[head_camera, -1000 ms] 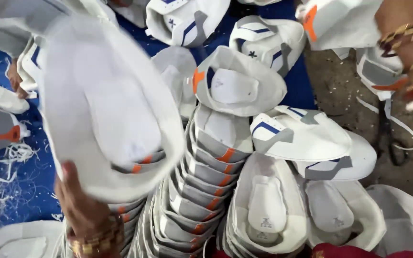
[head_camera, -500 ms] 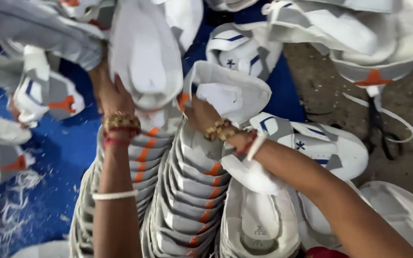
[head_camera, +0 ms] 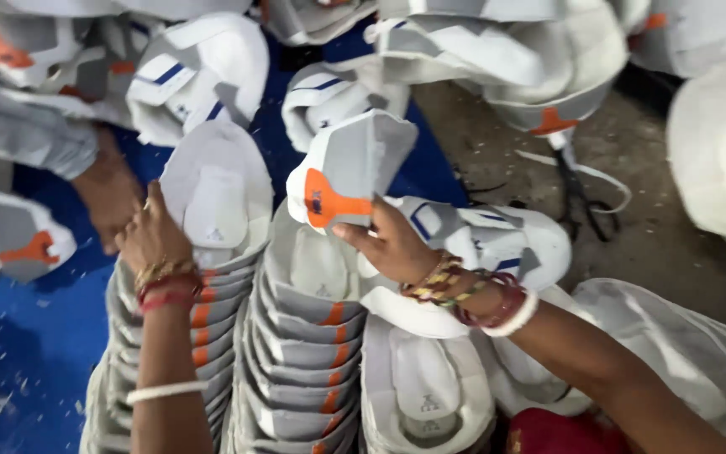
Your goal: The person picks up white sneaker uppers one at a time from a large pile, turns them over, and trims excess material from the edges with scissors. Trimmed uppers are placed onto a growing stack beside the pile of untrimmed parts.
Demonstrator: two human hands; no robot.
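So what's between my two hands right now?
In the head view, the middle stack of nested white shoe uppers stands between the left hand and the right hand, which holds a single upper.

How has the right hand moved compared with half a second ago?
Yes. The right hand now holds up a white shoe upper with an orange patch above the middle stack; earlier it rested on that stack's top.

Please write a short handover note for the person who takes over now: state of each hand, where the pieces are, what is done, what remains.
Left hand: rests on the top piece of the left stack, fingers on its edge.
Right hand: holds one white shoe upper piece with an orange tab above the middle stack.
Done: three nested stacks stand side by side on the blue sheet.
Left: the held piece is not yet on a stack; loose pieces lie around.
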